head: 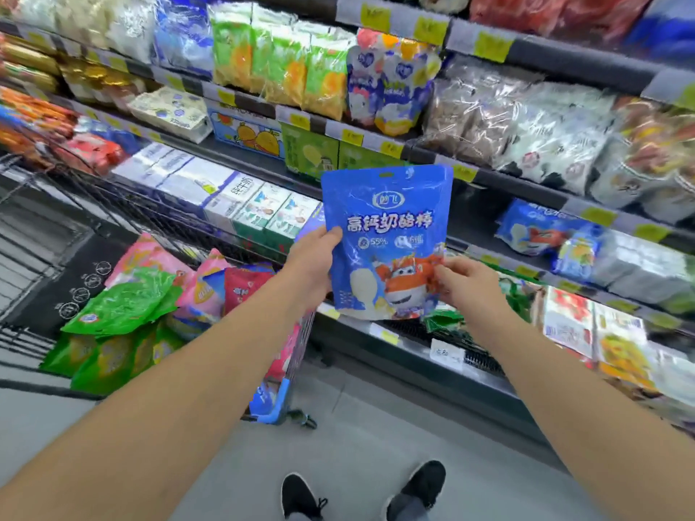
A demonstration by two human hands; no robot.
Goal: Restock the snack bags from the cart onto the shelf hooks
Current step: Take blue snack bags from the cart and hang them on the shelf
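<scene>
Shoes point(361, 494): two, black, on the grey floor. Blue bag point(387, 238): one, upright in front of the shelves point(526, 189), white lettering, orange cartoon plane, hang hole at top. Left hand point(314, 261) grips its left edge; right hand point(464, 282) pinches its lower right edge. Cart point(56, 204): wire, left, holding green bags point(124, 302), pink bags point(205, 283) and others; exact count unclear. Shelves behind: packed with assorted packets.

You face dark store shelves point(556, 54) edged with yellow price tags point(489, 45); pale grey floor point(357, 445) lies under your black shoes point(301, 496).
</scene>
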